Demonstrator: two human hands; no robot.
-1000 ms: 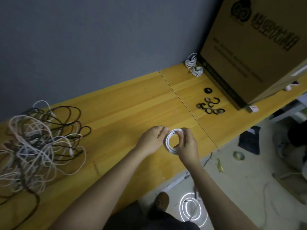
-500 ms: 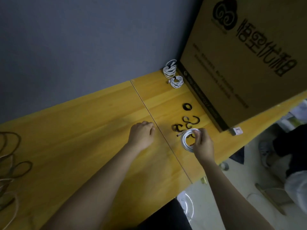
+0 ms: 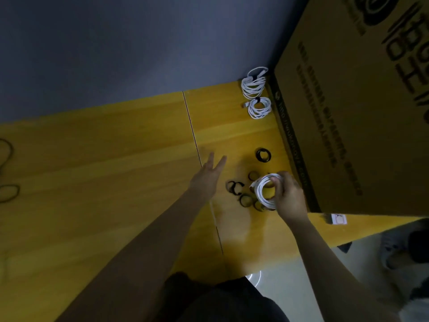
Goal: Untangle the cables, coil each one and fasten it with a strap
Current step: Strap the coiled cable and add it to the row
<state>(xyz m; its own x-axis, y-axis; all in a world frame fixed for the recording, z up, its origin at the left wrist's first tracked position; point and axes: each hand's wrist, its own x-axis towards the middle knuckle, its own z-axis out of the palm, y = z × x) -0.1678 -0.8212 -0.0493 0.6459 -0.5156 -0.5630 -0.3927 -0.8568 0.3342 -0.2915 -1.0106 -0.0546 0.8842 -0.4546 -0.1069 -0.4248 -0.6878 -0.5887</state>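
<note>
My right hand [image 3: 289, 197] grips a coiled white cable [image 3: 261, 192] and holds it just above several black straps [image 3: 235, 187] lying on the yellow table [image 3: 116, 170]. One more black strap [image 3: 263, 155] lies apart, farther back. My left hand [image 3: 207, 176] stretches out over the table with straight fingers, a little left of the straps, holding nothing. Two coiled white cables [image 3: 256, 95] with straps on them lie at the back by the wall.
A large cardboard box [image 3: 359, 112] stands on the table right of the straps, close to my right hand. Black cable loops [image 3: 8, 180] from the tangle show at the left edge. Floor and a person's shoes [image 3: 399, 249] lie lower right.
My left hand let go of the coil and now reaches forward with open fingers. My right hand carried the coil to the straps. The view swung right, so the tangle left the frame.
</note>
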